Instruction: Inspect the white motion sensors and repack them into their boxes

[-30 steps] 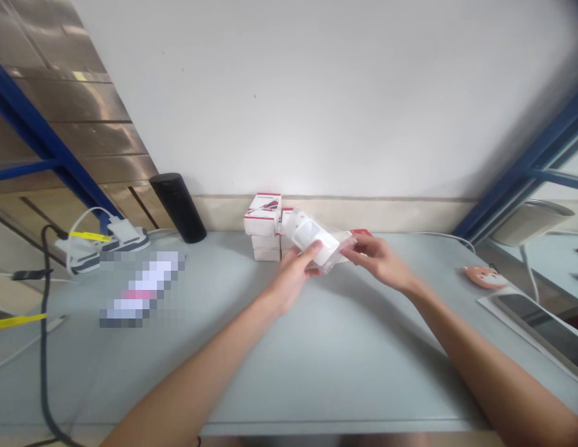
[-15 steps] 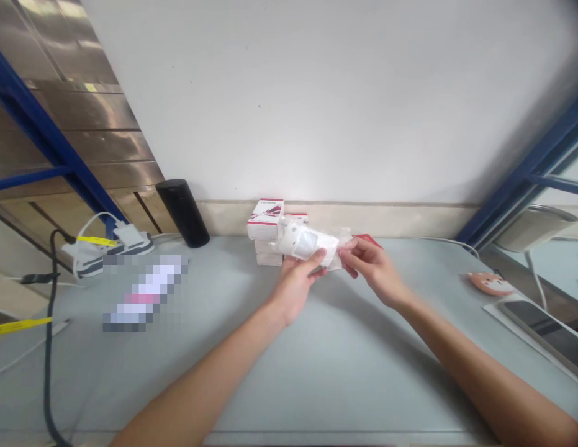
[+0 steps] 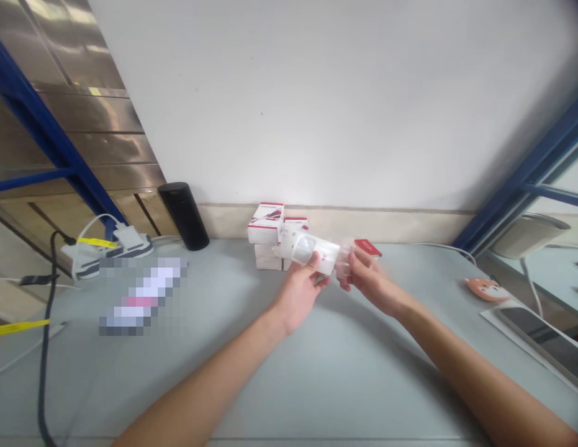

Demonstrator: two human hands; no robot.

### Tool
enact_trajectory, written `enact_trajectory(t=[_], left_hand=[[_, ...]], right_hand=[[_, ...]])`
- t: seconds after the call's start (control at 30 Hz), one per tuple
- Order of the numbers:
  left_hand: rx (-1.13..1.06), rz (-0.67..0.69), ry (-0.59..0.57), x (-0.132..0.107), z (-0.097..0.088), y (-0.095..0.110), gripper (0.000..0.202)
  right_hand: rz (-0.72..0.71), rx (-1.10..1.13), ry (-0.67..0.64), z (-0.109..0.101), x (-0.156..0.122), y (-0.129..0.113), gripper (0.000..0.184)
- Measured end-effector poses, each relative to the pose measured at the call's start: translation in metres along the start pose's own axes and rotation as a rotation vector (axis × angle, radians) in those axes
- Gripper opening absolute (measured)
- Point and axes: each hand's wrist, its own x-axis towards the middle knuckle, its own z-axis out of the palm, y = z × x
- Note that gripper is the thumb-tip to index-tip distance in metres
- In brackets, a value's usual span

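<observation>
A white plastic device with a pale window, which looks like a motion sensor [image 3: 303, 247], is held above the back of the table, partly inside clear plastic. My left hand [image 3: 298, 298] grips it from below, thumb on its front face. At its right end, my right hand [image 3: 370, 273] pinches a crumpled clear plastic bag [image 3: 345, 253]; its fingers are slightly blurred. Behind the device stand stacked white and red boxes [image 3: 266, 225], partly hidden by it. A red card or flat box [image 3: 367, 247] lies just beyond my right hand.
On the left are a black cylinder [image 3: 184, 216], a power strip [image 3: 90, 264] with cables and a pixelated flat item [image 3: 146, 295]. An orange animal-faced object [image 3: 487, 289] and a phone [image 3: 540, 338] lie at the right. A white wall [image 3: 316, 112] rises behind the table.
My right hand has shifted slightly down and right, with more clear plastic bunched by its fingers. More of the device's right end shows. The view has shifted slightly.
</observation>
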Motion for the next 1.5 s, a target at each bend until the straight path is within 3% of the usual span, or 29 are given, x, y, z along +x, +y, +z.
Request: enact_trajectory(t=[0.17,0.4,0.63,0.77,0.83,0.9,0.97,1.03,1.1,1.17,1.23,1.33,1.4,1.5], left_hand=[[0.09,0.056,0.003,-0.002,0.0,-0.002,0.039],[0.317,0.211,-0.106,-0.003,0.002,0.006,0.04],[0.337,0.343,0.121,0.009,-0.007,0.016,0.077],[0.691,0.486,-0.031,0.013,-0.021,0.012,0.105],[0.972,0.617,-0.085,0.011,-0.027,0.007,0.095],[1.216,0.762,-0.041,0.009,-0.031,0.004,0.071],[1.333,0.887,0.043,0.008,-0.032,0.004,0.055],[1.331,0.919,0.051,0.007,-0.03,0.008,0.047],[1.269,0.814,-0.004,0.006,-0.027,0.012,0.05],[1.19,0.619,-0.046,0.002,-0.024,0.011,0.06],[1.106,0.427,-0.052,-0.001,-0.022,0.007,0.064],[0.94,0.252,-0.015,-0.003,-0.021,0.002,0.058],[0.763,0.126,-0.003,-0.001,-0.022,0.004,0.059],[0.391,-0.165,-0.134,0.003,-0.022,0.015,0.067]], right_hand=[[-0.036,-0.001,0.124,0.006,0.001,0.002,0.03],[-0.08,0.096,0.218,-0.002,0.005,0.001,0.03],[-0.046,0.173,0.27,-0.009,0.007,-0.007,0.032],[0.004,0.201,0.297,-0.012,0.007,-0.01,0.032],[0.039,0.219,0.291,-0.015,0.007,-0.01,0.031],[0.088,0.229,0.266,-0.019,0.008,-0.01,0.03],[0.131,0.238,0.237,-0.023,0.008,-0.01,0.029],[0.139,0.222,0.226,-0.024,0.008,-0.012,0.028],[0.115,0.174,0.245,-0.025,0.007,-0.013,0.028],[0.084,0.103,0.261,-0.024,0.006,-0.013,0.03],[0.082,0.015,0.275,-0.023,0.006,-0.01,0.036],[0.106,-0.142,0.29,-0.023,0.006,-0.006,0.041],[0.102,-0.207,0.266,-0.023,0.006,-0.006,0.041],[0.089,-0.218,0.175,-0.022,0.004,-0.009,0.043]])
